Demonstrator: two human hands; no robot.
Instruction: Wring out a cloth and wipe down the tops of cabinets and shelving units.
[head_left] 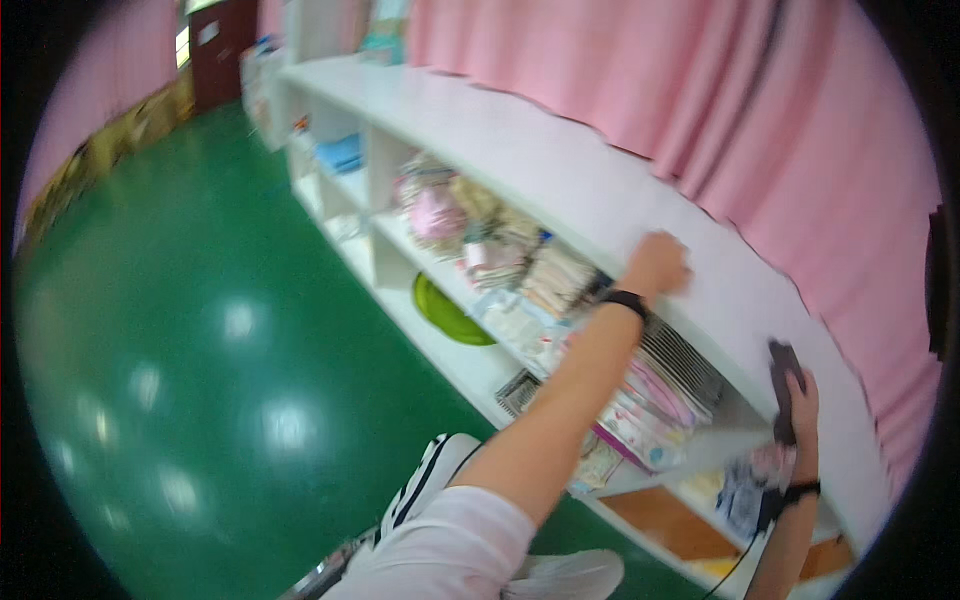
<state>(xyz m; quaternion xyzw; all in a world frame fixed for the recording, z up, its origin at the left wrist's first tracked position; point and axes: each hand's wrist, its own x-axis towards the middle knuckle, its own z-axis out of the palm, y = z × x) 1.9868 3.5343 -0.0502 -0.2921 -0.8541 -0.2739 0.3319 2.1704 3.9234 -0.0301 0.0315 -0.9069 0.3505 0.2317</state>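
My left hand [658,265] reaches across to the white shelf top [560,165], its fingers curled in and slightly blurred. Whatever it may hold is hidden. A dark band circles that wrist. Farther right, my right hand [806,408] grips a dark, flat, oblong object [785,385] upright against the shelf top's front edge; its exact kind is unclear. Another dark band with a thin cable sits on the right wrist. Below my left hand, the upper compartment holds folded cloths [560,280], a striped grey stack [680,365] and pink-and-white packages [650,425].
Pink curtains [560,70] hang behind the shelf top. A green round item [445,312] lies in the lower compartment and blue cloth [340,153] farther left. The green floor [220,330] spreads to the left, reaching a dark red door [220,55].
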